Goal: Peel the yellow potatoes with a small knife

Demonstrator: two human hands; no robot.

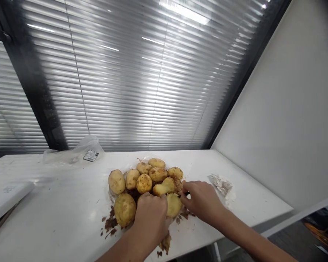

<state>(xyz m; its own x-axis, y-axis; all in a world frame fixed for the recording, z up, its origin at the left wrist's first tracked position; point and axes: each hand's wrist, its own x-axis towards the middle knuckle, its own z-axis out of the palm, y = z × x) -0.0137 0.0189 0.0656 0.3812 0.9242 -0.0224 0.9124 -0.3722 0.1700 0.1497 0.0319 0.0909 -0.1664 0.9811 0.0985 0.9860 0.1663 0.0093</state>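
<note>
My left hand [152, 213] is closed around a pale, partly peeled potato [174, 205], which shows to the right of its fingers. Just right of that potato, my right hand [200, 199] has its fingers pinched together; a small dark bit shows at the fingertips, too unclear to name. Beyond both hands lies a cluster of several potatoes, among them a pale, bumpy one [164, 186] and a round yellow one [144, 183]. A large potato [125, 210] sits close to the left of my left hand. Brown peelings [110, 222] are scattered beneath and around them.
On the white table [68, 214], a clear plastic bag [76, 152] with a label lies at the back left. A crumpled white tissue [221, 184] is to the right. A white flat object [8, 198] stands at the left edge. Blinds and a side wall [284, 120] border the table.
</note>
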